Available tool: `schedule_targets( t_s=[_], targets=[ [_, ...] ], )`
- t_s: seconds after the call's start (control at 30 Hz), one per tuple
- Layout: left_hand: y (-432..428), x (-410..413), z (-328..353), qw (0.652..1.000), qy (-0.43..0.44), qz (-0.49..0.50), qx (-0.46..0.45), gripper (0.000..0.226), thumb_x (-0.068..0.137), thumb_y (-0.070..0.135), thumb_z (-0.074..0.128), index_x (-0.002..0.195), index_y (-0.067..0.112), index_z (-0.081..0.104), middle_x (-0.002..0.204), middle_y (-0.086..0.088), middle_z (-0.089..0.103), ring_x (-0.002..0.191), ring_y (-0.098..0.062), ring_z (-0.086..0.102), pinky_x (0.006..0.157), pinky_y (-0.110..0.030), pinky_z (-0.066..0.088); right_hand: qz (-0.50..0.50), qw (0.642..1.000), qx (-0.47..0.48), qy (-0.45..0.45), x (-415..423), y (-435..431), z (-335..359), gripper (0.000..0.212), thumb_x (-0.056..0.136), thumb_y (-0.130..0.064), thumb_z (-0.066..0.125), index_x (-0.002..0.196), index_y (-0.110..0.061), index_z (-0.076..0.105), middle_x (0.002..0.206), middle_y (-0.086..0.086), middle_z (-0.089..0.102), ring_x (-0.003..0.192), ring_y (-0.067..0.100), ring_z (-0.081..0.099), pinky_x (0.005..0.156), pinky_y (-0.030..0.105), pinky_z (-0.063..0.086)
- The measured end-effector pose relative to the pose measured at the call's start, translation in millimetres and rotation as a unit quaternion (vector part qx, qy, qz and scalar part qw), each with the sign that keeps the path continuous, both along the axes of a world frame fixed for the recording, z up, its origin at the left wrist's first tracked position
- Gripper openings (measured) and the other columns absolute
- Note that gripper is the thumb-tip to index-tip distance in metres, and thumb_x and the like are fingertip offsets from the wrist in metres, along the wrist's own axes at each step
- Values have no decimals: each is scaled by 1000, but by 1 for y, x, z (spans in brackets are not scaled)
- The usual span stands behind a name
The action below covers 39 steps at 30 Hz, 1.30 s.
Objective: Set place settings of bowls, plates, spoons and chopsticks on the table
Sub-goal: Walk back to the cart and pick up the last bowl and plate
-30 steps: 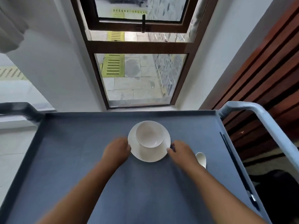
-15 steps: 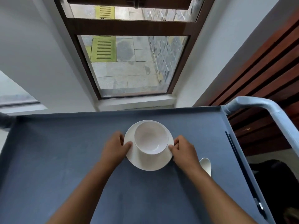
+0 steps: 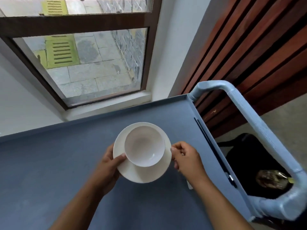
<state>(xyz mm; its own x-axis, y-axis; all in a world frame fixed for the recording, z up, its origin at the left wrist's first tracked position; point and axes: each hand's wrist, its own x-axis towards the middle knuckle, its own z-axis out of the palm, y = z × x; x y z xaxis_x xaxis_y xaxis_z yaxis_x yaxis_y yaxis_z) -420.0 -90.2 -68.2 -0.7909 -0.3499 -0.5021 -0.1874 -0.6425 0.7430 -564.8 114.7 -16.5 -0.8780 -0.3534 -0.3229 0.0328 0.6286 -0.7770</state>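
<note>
A plate [image 3: 144, 174] carrying a bowl [image 3: 144, 146] is held over the cart [image 3: 49, 163], its rim gripped at 9 o'clock by curled fingers of the left hand [image 3: 106, 170], at 3 o'clock by those of the right hand [image 3: 187, 159]

The bowl [image 3: 144, 146] sits on the plate [image 3: 142, 175], toward its far side. The left hand [image 3: 108, 165] holds the plate's left rim and the right hand [image 3: 186, 156] its right rim, both above the cart tray [image 3: 49, 163]. Chopsticks [image 3: 207, 141] lie along the tray's right edge, right of the right hand. The cart handle [image 3: 249, 117] stands further right, and the window [image 3: 93, 63] lies behind the tray.
</note>
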Motion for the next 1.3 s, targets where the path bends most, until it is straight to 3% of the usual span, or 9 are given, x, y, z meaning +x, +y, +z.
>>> schedule_targets(
  t_s=[0.13,0.33,0.5,0.6,0.73,0.83,1.03,1.17,1.3],
  targets=[
    [11,7,-7,1000,1,3,5,59,80,9,73,130,37,61,121,-6,72,100,-28,72,73,-40,63,-83,993,61,59,0,33,-16,11,90,-28,62,81,-24,59,68,-2,63,67,17,60,58,29,47],
    [10,24,-16,1000,-5,17,13,52,82,10,63,126,37,65,123,-6,72,100,-25,73,72,-35,63,17,974,200,105,9,46,-37,28,85,-43,69,92,-22,51,83,-10,54,79,17,56,65,34,45],
    [6,28,-19,1000,-7,0,8,49,85,10,62,128,35,64,123,-7,71,99,-26,73,71,-37,62,44,958,254,122,8,42,-41,31,91,-46,62,81,-19,50,88,0,59,81,25,57,65,35,42],
    [12,24,-18,1000,-5,-9,15,48,85,11,62,127,36,64,122,-6,72,97,-25,74,66,-37,62,44,967,221,117,7,45,-40,29,96,-37,59,78,-17,46,86,7,61,83,30,56,65,36,37],
    [22,16,-17,1000,-8,-19,23,50,86,10,62,129,36,62,124,-6,71,100,-26,73,67,-38,62,-56,976,158,135,-9,58,-28,22,100,-29,51,88,-12,43,81,14,66,78,38,61,64,45,47],
    [32,10,-16,999,-9,-26,30,49,88,8,61,128,36,63,124,-6,71,102,-27,72,70,-39,63,-62,958,214,180,-26,73,-24,21,97,-29,56,101,-11,45,96,19,68,89,41,64,65,41,44],
    [46,1,-16,998,-3,-43,42,46,84,10,63,122,35,68,122,-9,72,99,-27,73,68,-38,62,-33,913,368,172,-46,90,-32,37,97,-25,55,129,-9,47,116,18,69,102,42,66,77,43,51],
    [50,-2,-18,998,-8,-48,42,48,84,10,64,126,33,65,124,-10,71,99,-28,73,69,-38,62,-42,903,395,162,-57,85,-33,29,97,-28,57,115,-7,51,109,19,70,99,42,67,73,42,51],
    [50,-1,-16,998,-4,-51,34,49,83,11,65,126,34,66,123,-9,71,99,-27,73,68,-37,62,-51,923,370,96,-76,83,-29,32,92,-28,65,109,-2,58,109,21,69,100,41,66,68,35,42]
  ],
)
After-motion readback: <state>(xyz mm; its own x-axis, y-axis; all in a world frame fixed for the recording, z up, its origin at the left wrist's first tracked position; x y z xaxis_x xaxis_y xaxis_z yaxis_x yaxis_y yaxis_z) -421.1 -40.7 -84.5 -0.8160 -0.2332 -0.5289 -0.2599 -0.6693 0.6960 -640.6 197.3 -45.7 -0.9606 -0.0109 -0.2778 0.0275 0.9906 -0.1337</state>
